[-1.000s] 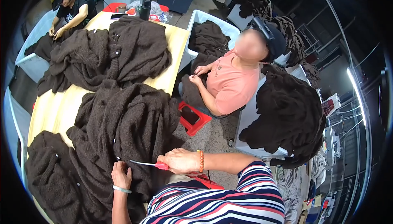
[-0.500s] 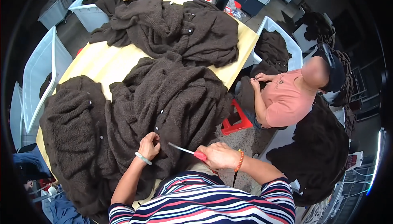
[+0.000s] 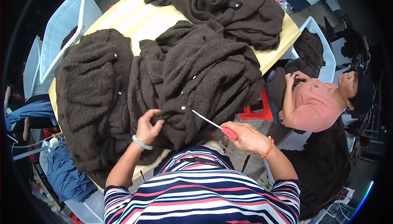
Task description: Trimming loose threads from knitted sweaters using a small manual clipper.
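A pile of dark brown knit garments (image 3: 196,68) with small shiny buttons lies right in front of me. My left hand (image 3: 149,130), a pale bangle on its wrist, is at the pile's near edge. Its thumb and index finger are apart, and no cloth shows between them. My right hand (image 3: 247,137), with an orange bead bracelet, is wrapped round a red-handled tool (image 3: 229,133) with a thin straight metal shaft. The shaft's tip points up and left, close to a shiny button (image 3: 183,108); whether it touches the cloth I cannot tell.
More brown knits lie on the pale wooden table (image 3: 118,17), in a left pile (image 3: 88,97) and a far pile (image 3: 249,23). White bins (image 3: 65,31) stand around it. At right a person in pink (image 3: 315,105) handles brown cloth, near a red stool (image 3: 262,109).
The view has shifted, so the table and piles appear farther right and higher. My left thumb and index finger have parted from a pinch. The tool remains in my right hand.
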The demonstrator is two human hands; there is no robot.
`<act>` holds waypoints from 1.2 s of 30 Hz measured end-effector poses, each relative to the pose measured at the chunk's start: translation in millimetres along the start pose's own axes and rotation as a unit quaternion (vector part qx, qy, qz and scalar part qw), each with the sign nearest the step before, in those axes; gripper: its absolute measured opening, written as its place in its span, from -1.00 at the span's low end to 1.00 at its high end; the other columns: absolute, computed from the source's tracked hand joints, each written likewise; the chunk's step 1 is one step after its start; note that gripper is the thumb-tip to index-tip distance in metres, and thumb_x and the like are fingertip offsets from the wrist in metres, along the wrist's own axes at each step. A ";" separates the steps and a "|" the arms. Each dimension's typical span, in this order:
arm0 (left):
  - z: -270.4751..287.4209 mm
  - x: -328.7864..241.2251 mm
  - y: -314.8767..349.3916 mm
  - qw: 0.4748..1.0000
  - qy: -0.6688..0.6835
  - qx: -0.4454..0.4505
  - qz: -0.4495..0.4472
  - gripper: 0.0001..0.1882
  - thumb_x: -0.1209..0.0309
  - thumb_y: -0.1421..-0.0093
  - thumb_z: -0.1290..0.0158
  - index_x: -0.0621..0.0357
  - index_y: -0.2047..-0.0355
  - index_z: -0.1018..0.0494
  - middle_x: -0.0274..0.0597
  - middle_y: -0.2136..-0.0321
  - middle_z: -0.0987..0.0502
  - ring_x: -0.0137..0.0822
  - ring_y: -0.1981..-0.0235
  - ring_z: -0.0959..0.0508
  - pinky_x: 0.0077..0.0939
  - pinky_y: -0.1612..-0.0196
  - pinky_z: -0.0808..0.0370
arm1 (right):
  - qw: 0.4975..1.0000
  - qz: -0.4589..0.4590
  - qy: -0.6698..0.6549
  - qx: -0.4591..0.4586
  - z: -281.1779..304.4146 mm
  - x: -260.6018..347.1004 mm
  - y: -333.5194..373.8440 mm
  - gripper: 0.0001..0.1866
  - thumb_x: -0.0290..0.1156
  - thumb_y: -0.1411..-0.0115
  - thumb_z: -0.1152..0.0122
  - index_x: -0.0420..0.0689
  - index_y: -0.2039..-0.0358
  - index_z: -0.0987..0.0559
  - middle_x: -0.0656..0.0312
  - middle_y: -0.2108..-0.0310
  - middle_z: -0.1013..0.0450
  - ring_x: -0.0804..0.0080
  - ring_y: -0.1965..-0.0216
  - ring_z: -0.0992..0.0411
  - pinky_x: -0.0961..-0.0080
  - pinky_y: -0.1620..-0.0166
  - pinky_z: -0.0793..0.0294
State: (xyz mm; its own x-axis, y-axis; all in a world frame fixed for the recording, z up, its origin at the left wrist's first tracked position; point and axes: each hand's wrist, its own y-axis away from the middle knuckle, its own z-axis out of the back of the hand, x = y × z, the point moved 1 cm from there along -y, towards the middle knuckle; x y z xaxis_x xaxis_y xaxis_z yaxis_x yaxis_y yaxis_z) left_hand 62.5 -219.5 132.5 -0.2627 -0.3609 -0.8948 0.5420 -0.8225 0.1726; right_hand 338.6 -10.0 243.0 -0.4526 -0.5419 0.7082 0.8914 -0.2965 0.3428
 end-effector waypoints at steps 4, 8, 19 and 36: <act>39.5 -83.6 -3.9 0.919 0.392 -0.039 0.014 -0.62 0.65 -0.10 -0.11 0.22 0.05 -0.41 -0.31 0.19 -0.53 -0.50 0.16 -0.50 -0.62 0.02 -0.41 | 0.997 0.028 -0.010 -0.071 11.9 -1.3 -7.8 -0.73 -0.41 -0.18 -0.15 -0.13 0.09 -0.44 -0.09 0.30 -0.51 -0.12 0.25 -0.49 0.10 0.20 -0.49; 54.5 -135.9 -5.5 0.894 0.442 -0.052 -0.052 -0.60 0.66 -0.12 -0.09 0.21 0.01 -0.36 -0.27 0.16 -0.51 -0.47 0.11 -0.50 -0.59 -0.03 -0.41 | 0.999 -0.004 0.018 0.040 12.0 -0.4 -7.9 -0.73 -0.37 -0.16 -0.18 -0.14 0.12 -0.46 -0.10 0.35 -0.52 -0.13 0.25 -0.50 0.10 0.21 -0.49; -74.2 -270.3 9.2 0.795 0.473 0.299 -0.236 -0.60 0.63 -0.08 0.01 0.36 0.01 -0.36 -0.11 0.13 -0.44 -0.33 0.04 -0.44 -0.44 -0.06 -0.34 | 0.971 0.113 0.065 0.200 59.1 -107.6 68.0 -0.64 -0.30 -0.20 -0.09 -0.15 0.02 -0.46 0.02 0.08 -0.50 0.18 -0.04 -0.44 0.25 -0.05 -0.42; -1.9 -61.0 -4.4 0.852 0.474 -0.196 0.105 -0.70 0.66 -0.13 0.01 0.17 0.11 -0.41 -0.24 0.18 -0.46 -0.41 0.15 -0.48 -0.49 0.04 -0.49 | 0.966 -0.022 0.107 0.236 84.8 0.8 -26.3 -0.54 -0.48 -0.11 -0.07 -0.18 -0.08 -0.39 -0.12 0.40 -0.51 -0.13 0.26 -0.51 0.16 0.16 -0.50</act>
State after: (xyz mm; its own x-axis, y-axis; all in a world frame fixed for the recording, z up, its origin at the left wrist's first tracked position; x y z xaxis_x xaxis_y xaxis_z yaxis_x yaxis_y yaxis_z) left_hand 77.7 -193.0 185.6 0.5356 0.1873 -0.8234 0.7709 -0.5066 0.3862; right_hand 316.9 64.0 286.9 -0.4396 -0.7017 0.5607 0.7603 0.0417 0.6483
